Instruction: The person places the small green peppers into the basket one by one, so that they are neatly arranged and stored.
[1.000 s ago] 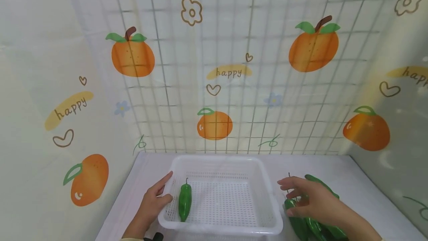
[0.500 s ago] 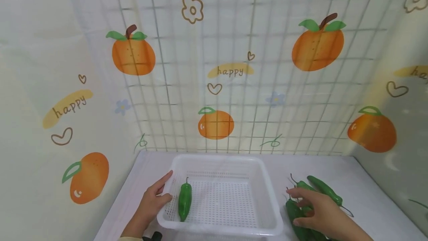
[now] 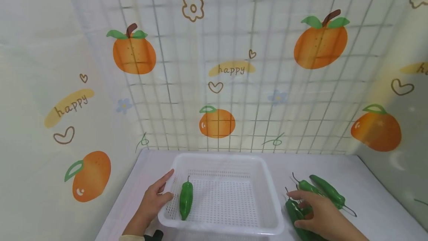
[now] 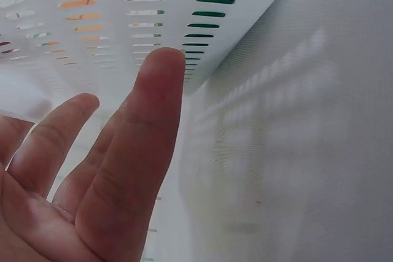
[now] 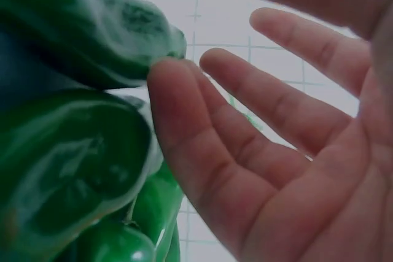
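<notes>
A white perforated plastic basket (image 3: 230, 230) stands on the table with one green pepper (image 3: 186, 201) lying inside at its left. My left hand (image 3: 153, 200) rests against the basket's left side, one finger stretched along the rim; in the left wrist view its fingers (image 4: 132, 157) reach up to the slotted wall. To the right of the basket lies a pile of several green peppers. Over this pile my right hand (image 3: 321, 215) is held with fingers apart, its thumb by the nearest long pepper (image 3: 294, 213). In the right wrist view a fingertip meets the upper pepper (image 5: 92, 29).
Behind the pile another green pepper (image 3: 327, 189) lies slanted, its stem toward the right. A dark object (image 3: 157, 235) shows beside the left wrist. A curtain (image 3: 227, 40) printed with oranges hangs behind the white table (image 3: 364, 192) and along both sides.
My right hand has moved slightly right and down over the peppers, uncovering those at the back. The left hand stays at the basket. The head view has tilted slightly.
</notes>
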Demonstrator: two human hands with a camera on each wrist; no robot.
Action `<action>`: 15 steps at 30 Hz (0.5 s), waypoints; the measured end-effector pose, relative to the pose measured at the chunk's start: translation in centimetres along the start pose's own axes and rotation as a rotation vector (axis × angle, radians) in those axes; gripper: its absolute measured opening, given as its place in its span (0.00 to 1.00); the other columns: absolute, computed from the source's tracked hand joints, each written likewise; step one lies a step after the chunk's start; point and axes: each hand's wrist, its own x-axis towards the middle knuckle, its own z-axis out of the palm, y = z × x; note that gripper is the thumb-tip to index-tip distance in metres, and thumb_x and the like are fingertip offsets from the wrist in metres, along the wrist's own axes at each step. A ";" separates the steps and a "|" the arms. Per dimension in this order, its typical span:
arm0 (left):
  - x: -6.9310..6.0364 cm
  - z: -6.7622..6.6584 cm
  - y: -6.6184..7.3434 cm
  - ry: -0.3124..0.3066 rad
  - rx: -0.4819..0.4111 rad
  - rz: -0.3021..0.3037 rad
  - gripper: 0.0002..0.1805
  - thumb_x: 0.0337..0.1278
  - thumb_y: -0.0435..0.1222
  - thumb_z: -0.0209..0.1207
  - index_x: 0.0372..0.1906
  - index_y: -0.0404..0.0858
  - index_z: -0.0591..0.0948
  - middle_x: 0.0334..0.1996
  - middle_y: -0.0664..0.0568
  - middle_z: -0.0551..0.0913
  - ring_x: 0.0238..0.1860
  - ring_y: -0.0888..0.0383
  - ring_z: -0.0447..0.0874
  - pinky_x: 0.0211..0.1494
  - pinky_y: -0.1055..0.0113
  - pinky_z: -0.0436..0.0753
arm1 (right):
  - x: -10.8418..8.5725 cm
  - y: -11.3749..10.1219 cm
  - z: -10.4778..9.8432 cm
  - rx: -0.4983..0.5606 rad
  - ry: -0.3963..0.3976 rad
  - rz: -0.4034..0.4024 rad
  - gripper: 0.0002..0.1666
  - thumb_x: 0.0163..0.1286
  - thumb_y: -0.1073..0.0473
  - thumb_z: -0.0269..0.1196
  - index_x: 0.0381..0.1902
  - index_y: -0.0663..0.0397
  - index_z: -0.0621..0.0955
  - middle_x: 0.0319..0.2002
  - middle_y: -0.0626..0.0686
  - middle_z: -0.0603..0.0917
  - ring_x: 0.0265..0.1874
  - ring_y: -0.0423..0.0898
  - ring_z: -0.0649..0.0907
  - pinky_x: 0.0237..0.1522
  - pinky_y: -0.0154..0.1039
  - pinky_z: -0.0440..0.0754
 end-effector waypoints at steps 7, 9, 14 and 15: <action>0.1 0.0 0.2 -0.010 -0.005 0.020 0.43 0.56 0.30 0.62 0.80 0.55 0.71 0.68 0.44 0.81 0.56 0.47 0.88 0.46 0.55 0.90 | -0.1 0.3 0.3 -0.003 0.007 -0.008 0.50 0.42 0.59 0.87 0.67 0.44 0.81 0.46 0.50 0.85 0.36 0.46 0.85 0.36 0.46 0.90; 0.1 0.0 0.1 -0.009 -0.004 0.021 0.43 0.56 0.30 0.62 0.80 0.55 0.71 0.68 0.44 0.80 0.57 0.47 0.87 0.46 0.55 0.90 | 0.0 0.3 0.5 0.006 0.004 -0.002 0.50 0.42 0.60 0.86 0.67 0.45 0.81 0.45 0.50 0.85 0.35 0.46 0.85 0.36 0.47 0.90; 0.2 0.0 0.0 -0.009 -0.012 0.007 0.44 0.55 0.29 0.62 0.80 0.56 0.71 0.69 0.44 0.79 0.57 0.46 0.87 0.45 0.54 0.91 | 0.3 0.3 0.9 0.008 -0.006 0.018 0.50 0.42 0.60 0.87 0.67 0.47 0.81 0.46 0.51 0.86 0.34 0.46 0.86 0.37 0.49 0.91; 0.2 -0.1 0.0 -0.009 -0.015 0.007 0.44 0.55 0.29 0.62 0.80 0.56 0.71 0.69 0.44 0.79 0.57 0.45 0.88 0.44 0.54 0.91 | 0.3 0.3 0.9 0.004 -0.005 0.016 0.50 0.42 0.59 0.87 0.67 0.48 0.81 0.47 0.52 0.86 0.34 0.46 0.86 0.37 0.49 0.91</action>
